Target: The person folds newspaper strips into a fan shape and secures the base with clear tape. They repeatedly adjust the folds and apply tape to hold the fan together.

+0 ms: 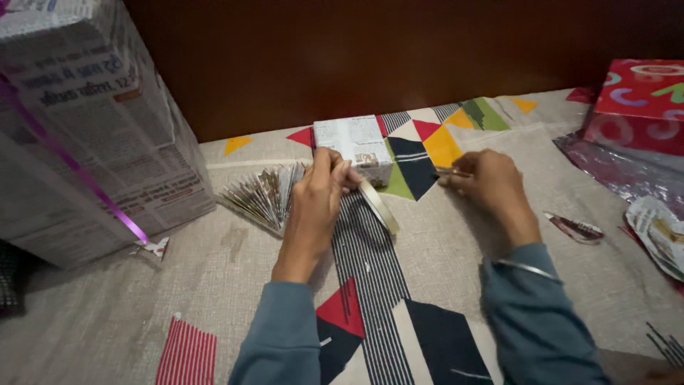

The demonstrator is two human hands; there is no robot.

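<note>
Both arms reach fwd from bottom edge, blue-grey sleeves to the wrists, thin bangle on the R wrist. Left hand (pixel 317 196) back-up, knuckles toward cam, fingers (pixel 340 171) curled in a pinch near centre. Right hand (pixel 491 182) a bit apart at same height, back-up, fingers bunched pointing left in a closed pinch; forearms angle inward, L more upright than R.

Large newspaper-wrapped box (pixel 92 128) with purple ribbon (pixel 71 160) far left; red patterned gift box (pixel 638 107) far right; pleated paper fan (pixel 263 196) on patterned cloth (pixel 214 285).
</note>
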